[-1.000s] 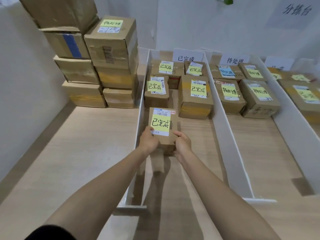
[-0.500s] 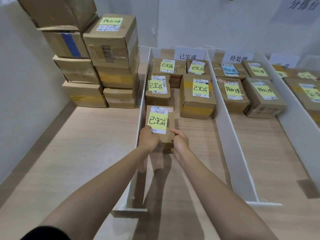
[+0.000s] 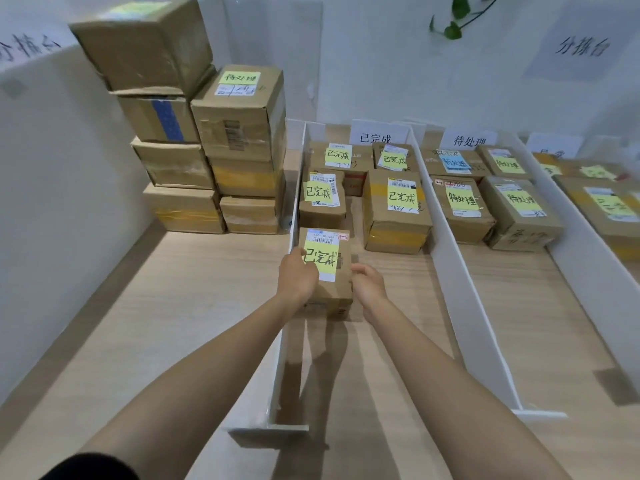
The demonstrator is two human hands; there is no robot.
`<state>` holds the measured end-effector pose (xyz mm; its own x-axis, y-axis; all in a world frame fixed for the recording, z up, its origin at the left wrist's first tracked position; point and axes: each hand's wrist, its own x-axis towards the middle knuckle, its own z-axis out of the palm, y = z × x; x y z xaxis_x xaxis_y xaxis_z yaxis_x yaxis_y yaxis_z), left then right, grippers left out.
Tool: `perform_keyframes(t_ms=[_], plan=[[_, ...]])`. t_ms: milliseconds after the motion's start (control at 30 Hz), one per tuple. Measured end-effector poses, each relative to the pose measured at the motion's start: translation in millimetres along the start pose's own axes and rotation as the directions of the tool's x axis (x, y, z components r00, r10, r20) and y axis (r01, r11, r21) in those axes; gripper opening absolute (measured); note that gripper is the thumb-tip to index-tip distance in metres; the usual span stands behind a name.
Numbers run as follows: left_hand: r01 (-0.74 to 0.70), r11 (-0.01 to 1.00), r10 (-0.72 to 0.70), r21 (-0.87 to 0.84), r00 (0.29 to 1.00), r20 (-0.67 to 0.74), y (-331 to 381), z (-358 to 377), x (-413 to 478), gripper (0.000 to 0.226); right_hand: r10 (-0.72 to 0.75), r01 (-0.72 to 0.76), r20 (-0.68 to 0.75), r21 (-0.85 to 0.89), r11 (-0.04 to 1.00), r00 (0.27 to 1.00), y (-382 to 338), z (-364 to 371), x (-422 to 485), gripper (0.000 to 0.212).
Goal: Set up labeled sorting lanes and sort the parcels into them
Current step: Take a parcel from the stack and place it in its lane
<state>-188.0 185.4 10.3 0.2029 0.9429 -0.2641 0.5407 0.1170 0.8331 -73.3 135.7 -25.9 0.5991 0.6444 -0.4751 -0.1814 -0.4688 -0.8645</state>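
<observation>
Parcel [image 3: 329,271] tagged 已完成 sits mid-frame in left lane [image 3: 408,271] below matching sign [image 3: 377,136], snug vs. divider [image 3: 278,393], prob. to keep rows tight; L hand [image 3: 298,278] grips its upper-left edge to steady it, R hand [image 3: 369,284] loosely curled, holding nothing, just beside right side, contact unclear.

A single wide-angle camera, worn on the head, looks forward and down. The left hand [image 3: 298,275] and right hand [image 3: 369,284] sit close below it, mid-frame.
</observation>
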Motion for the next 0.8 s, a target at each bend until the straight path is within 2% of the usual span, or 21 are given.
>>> perform_keyframes(t_ms=[100, 300, 567, 800], plan=[[-0.094, 0.994, 0.098, 0.055, 0.993, -0.067, 11, -18, 2, 0.031, -0.138, 0.132, -0.075, -0.086, 0.988, 0.988, -21, 0, -9, 0.019], [-0.314, 0.924, 0.339, 0.217, 0.936, -0.091, 23, -66, 15, 0.032, -0.371, 0.357, -0.067, -0.157, 0.921, 0.926, -67, 6, -29, 0.033], [-0.396, 0.88, 0.444, 0.262, 0.882, -0.159, 44, -143, 39, 0.038, -0.482, 0.458, -0.084, -0.206, 0.865, 0.872, -127, 42, -38, 0.019], [-0.433, 0.867, 0.484, 0.245, 0.849, -0.213, 69, -206, 66, 0.038, -0.52, 0.51, -0.069, -0.123, 0.851, 0.851, -177, 83, -46, 0.029]])
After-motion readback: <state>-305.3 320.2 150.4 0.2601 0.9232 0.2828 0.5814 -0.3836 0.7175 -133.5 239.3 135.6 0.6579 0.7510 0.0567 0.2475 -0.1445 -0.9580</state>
